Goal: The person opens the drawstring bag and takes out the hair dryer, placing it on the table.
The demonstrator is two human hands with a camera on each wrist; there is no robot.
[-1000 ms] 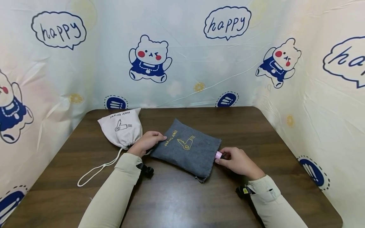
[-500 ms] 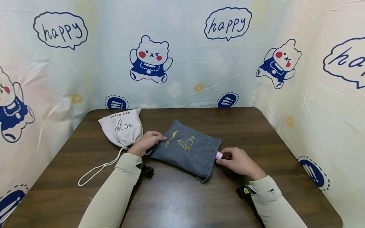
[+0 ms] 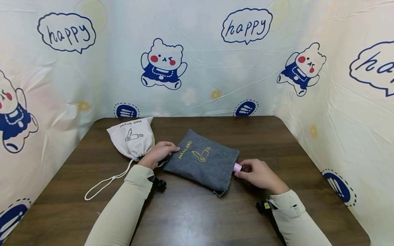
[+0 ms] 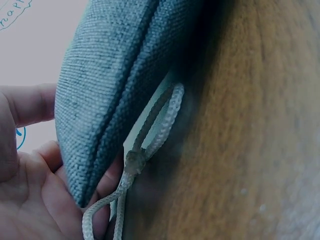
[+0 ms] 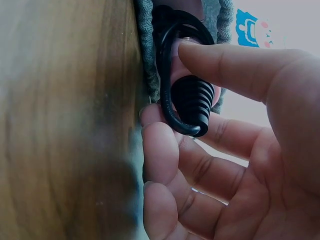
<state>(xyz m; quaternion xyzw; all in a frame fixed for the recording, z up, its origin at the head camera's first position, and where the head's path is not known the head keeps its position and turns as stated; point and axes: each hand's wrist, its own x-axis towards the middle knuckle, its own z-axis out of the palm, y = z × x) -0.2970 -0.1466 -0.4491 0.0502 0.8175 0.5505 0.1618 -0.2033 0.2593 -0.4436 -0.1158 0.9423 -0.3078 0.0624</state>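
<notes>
The grey pouch (image 3: 212,171) lies midway between the desk's (image 3: 191,218) left and right edges, its far-left side held in the left hand (image 3: 157,153), thumb on top and fingers underneath. At its mouth, facing the desk's right edge, the right hand (image 3: 258,173) pinches a protruding pink handle (image 3: 237,167) between thumb and fingers, the other fingers curled below. A black cord (image 5: 166,75) loops across the handle, close to those fingertips. A knotted pale cord (image 4: 167,117) sits beside the left fingers, under the pouch's edge. Toward the desk's far-left corner rests a white pouch (image 3: 133,140), its drawstring (image 3: 114,177) trailing nearer the left edge. The grey cloth is coarsely woven, with yellow "Hair Dryer" lettering and an outlined dryer.
</notes>
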